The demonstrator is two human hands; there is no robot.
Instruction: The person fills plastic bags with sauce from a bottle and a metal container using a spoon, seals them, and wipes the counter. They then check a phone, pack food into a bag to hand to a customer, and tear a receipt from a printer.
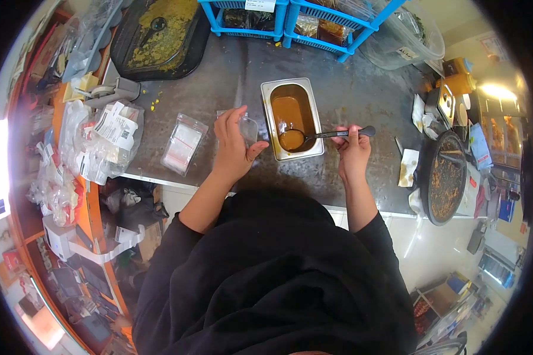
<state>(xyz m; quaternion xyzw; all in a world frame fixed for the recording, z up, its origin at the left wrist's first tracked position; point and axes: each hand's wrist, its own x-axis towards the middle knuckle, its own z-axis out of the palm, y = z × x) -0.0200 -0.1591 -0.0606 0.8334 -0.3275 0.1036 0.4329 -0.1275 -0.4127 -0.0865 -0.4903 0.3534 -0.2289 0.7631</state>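
Tilting the ladle (314, 136), its bowl (291, 140) inside the metal pan (315, 110), could spill sauce (291, 111) if your right hand (353, 155) loses its pinch on the handle (327, 135). Your left hand (234, 145) curves open beside the clear container (250, 129) left of the pan, contact unclear; a knock could shift it.

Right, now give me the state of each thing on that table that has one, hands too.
Steel pan: uncovered, part full of brown sauce.
Ladle: bowl in the sauce.
Right hand: closed on the ladle's handle.
Left hand: open, by the clear container; contact unclear.
Clear container: partly hidden.
Plastic packet: lying flat.
Round black pan: uncovered, brown crumbs inside.
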